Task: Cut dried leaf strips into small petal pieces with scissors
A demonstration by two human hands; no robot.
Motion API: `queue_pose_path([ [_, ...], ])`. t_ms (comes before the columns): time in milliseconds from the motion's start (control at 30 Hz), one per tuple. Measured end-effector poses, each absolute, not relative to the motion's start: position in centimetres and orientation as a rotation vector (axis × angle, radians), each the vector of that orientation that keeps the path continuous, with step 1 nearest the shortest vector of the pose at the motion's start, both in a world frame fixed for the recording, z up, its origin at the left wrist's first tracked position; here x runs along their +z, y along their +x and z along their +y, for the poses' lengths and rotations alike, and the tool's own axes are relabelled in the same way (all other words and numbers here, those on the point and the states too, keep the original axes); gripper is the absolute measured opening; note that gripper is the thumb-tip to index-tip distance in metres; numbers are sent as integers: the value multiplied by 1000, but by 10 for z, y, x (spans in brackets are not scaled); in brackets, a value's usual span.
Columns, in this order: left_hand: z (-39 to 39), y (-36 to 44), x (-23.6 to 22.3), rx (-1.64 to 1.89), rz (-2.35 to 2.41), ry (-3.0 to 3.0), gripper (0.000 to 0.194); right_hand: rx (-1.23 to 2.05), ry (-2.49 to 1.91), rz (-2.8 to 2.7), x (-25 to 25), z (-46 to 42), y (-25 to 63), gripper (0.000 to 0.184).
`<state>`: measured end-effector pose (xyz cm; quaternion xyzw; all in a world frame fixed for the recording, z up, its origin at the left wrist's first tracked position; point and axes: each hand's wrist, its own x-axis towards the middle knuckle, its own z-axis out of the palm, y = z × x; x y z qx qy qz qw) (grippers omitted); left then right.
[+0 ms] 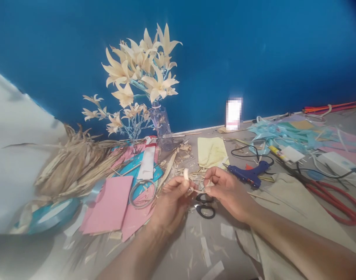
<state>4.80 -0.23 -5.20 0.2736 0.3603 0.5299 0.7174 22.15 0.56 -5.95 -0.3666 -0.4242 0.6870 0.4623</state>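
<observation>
My left hand (pixel 177 194) pinches a thin, pale strip (pixel 186 174) between thumb and fingers; one end curls up above the thumb. It looks like dried husk. My right hand (pixel 224 190) is closed in a pinch on the strip's other end, a short way to the right. Black-handled scissors (pixel 205 211) lie on the table just below and between both hands. Beyond my right hand rests a blue glue gun (pixel 249 174). A yellow cloth or paper square (pixel 212 151) lies behind the hands.
Cream flowers (pixel 157 81) stand in a clear bottle (pixel 162 126) at the back. Pink sheets (pixel 109 204), a tape roll (pixel 142 193) and dried husks (pixel 67 167) are on the left. Red-handled shears (pixel 337 202), cables and light-blue ribbon (pixel 271 132) lie on the right.
</observation>
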Motion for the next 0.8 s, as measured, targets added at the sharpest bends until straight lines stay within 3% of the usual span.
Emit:
queue_pose_path([
  [233,8,16,-21,1443,587,695,17,1659,-1086,-1024,-62,11,221,25],
  [400,4,26,-28,1291,788,789,20,1786,-1065,-1256,-68,9,219,26],
  [533,2,39,-47,1110,1014,780,19,1222,-1359,-1839,-65,5,222,12],
  [600,1,42,-53,1060,1030,753,22,1002,-1415,-2125,-62,4,225,14],
  [700,1,45,-57,1067,1045,772,23,855,-1419,-2397,-56,3,227,19],
  [800,2,44,-56,1119,1065,813,19,777,-1441,-2517,-53,3,227,11],
])
